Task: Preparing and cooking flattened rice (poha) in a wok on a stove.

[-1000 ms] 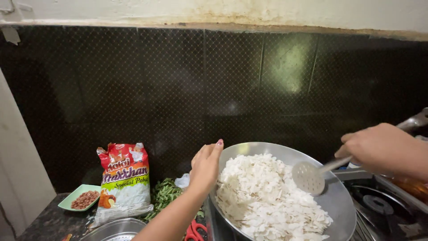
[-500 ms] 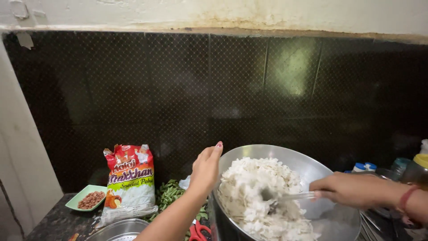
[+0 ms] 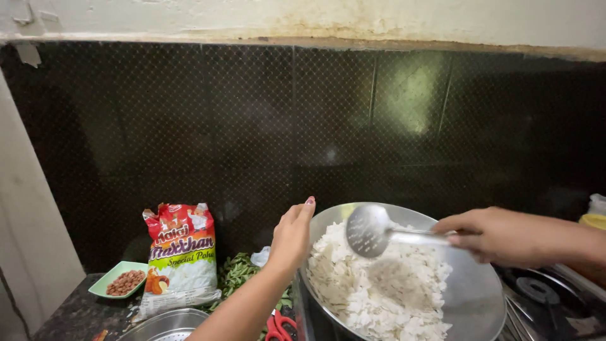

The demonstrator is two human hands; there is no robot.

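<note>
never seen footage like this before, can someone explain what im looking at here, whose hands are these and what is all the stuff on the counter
There is no machine here. The picture comes from a camera worn on a person's head, looking down at their own two bare hands over a kitchen counter.

The left hand rests on the rim of a big metal pan filled with white flaked rice. The right hand holds a perforated metal ladle, lifted just above the flakes.

To the left on the dark counter stand a red and white food packet, a small green dish of peanuts, some green leaves and a steel bowl. Red-handled scissors lie near the pan. A stove burner shows at the right.
</note>
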